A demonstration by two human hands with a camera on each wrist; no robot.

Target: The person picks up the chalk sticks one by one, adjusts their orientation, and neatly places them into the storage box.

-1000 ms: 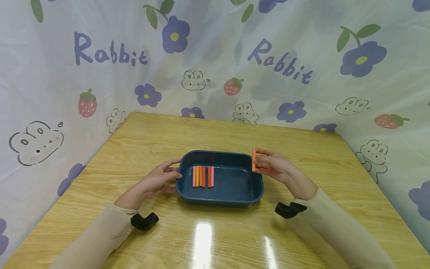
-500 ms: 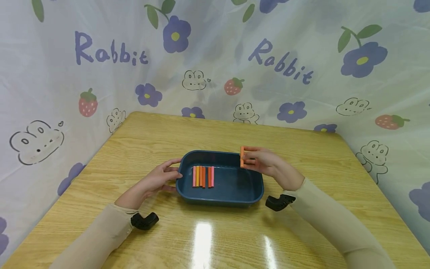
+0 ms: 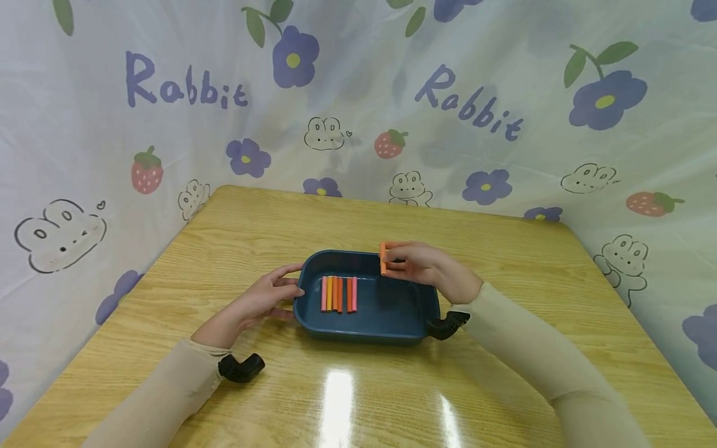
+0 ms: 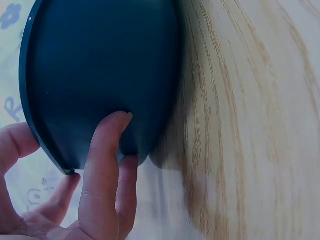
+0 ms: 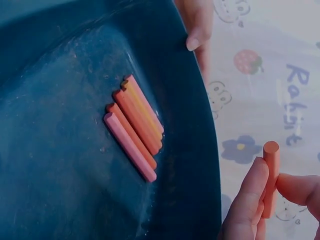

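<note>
A dark blue plastic tub [image 3: 392, 311] sits on the table, with a row of pink, yellow and orange chalk sticks [image 3: 330, 294] lying side by side in its left half. My left hand [image 3: 263, 298] holds the tub's left end; a fingertip laps over the rim while other fingers [image 4: 102, 165] lie against the outer wall. Between thumb and fingers, my right hand [image 3: 420, 264] pinches one orange chalk stick [image 5: 271, 180]. Its flat round end shows in the right wrist view. That stick is held upright in the head view, over the tub's back rim.
The wooden table [image 3: 252, 218] extends around the tub on all sides. A printed cloth [image 3: 358, 93] hangs behind and beside it. Black wrist devices [image 3: 241, 368] stick out from both sleeves; the right one overlaps the tub's front right corner in the head view.
My right hand has moved left along the tub's back rim with the orange chalk stick, from the right corner towards the middle. The left hand, the tub and the row inside have stayed put.
</note>
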